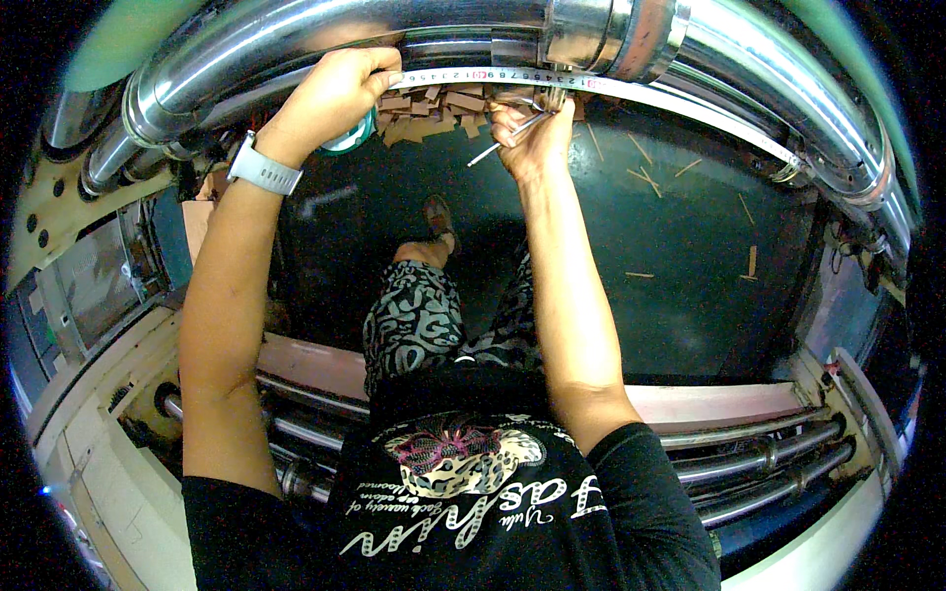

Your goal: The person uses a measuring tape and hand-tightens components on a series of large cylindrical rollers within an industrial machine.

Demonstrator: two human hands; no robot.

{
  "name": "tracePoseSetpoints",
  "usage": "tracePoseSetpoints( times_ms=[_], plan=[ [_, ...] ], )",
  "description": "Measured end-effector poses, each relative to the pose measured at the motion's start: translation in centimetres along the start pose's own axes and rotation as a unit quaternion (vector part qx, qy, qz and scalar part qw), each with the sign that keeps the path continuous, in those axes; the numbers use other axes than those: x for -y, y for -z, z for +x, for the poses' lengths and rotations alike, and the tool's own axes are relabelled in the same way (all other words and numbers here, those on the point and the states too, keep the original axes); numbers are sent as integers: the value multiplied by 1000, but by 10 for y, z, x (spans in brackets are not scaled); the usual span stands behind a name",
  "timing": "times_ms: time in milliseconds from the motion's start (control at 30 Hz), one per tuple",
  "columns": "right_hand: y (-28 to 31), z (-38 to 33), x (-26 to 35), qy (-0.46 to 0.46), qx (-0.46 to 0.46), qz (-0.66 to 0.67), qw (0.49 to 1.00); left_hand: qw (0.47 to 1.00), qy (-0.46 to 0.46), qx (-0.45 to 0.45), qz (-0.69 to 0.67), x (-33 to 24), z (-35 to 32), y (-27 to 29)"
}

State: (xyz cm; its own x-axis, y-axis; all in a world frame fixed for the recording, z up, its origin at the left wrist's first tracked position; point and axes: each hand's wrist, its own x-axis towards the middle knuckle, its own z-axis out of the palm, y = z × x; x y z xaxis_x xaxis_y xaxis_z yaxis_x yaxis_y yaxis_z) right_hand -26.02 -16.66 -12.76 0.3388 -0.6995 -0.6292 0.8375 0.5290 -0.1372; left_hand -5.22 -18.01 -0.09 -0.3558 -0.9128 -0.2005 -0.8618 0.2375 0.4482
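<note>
Two things in hand: white tape (443, 77), pinched in left grip (340, 89), stretched alongside steel roller (246, 49); slim rod (485, 155), in curled right grip (542, 138) below metal collar (586, 34). Beyond: brown offcuts (434, 113) heaped, partly blocked by tape and right grip; thin strips (752, 261) scattered over dark floor (690, 231).

At frame top, passage is barred by rollers (256, 54) and a tape measure (512, 76); mid-frame, room is given between the forearms (576, 286).

At eleven o'clock the left hand (331, 94) pinches a tape measure (680, 101) stretched toward two; near one the right hand (543, 143) holds a thin rod (485, 155).
</note>
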Motion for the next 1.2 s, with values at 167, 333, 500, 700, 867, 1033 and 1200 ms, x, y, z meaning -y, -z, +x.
tracePoseSetpoints(
  times_ms=[167, 333, 500, 700, 867, 1033, 1200],
  plan=[
    [2, 1, 1, 1, -8, 3, 1000, 999, 31, 16, -3, -7, 2, 4],
    [0, -1, 2, -3, -14, -9, 1000, 999, 36, 21, -13, -5, 1, 3],
    [2, 3, 0, -3, -14, -8, 1000, 1000, 9, 3, -8, -2, 0, 2],
    [2, 1, 0, -1, 7, -10, 1000, 1000, 19, 12, -9, -6, 0, 5],
    [0, 1, -1, 6, -29, -17, 999, 999, 28, 23, -3, -5, 1, 5],
    [1, 4, -4, -5, -17, -38, 999, 1000, 25, 18, 1, 0, -1, 5],
    [7, -8, -2, 16, -28, -104, 994, 999, 34, 4, -12, 0, -1, 2]
  ],
)
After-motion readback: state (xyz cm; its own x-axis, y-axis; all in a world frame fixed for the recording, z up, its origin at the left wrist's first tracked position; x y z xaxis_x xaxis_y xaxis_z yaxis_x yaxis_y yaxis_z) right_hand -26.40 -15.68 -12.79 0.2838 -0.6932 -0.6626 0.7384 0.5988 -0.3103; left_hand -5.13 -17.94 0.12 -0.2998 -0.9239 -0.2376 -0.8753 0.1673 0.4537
